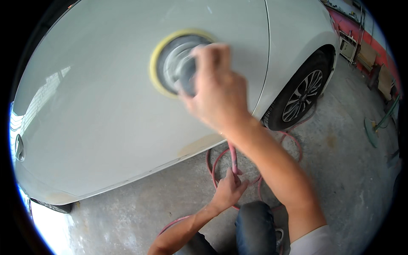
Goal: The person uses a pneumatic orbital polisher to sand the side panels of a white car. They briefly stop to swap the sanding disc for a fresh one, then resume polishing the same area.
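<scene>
My right hand point(214, 85) is wrapped around a round sander point(176, 61) with a dark body and a yellow-rimmed pad. Its pad lies against the pale car door point(106, 110), left of the seam with the front fender. The hand and tool are slightly blurred. Lower down, my left hand point(229, 189) grips a red hose point(233, 155), which runs up behind my right forearm. Where the hose meets the sander is hidden by that arm. Brownish patches point(199, 144) show along the door's lower edge.
Loops of hose point(299, 144) lie on the concrete floor point(127, 216) between my knees and the car. A front wheel point(302, 95) stands to the right. Boards point(366, 55) lean by the red wall, near a green stand point(376, 127). A door handle point(19, 147) sits far left.
</scene>
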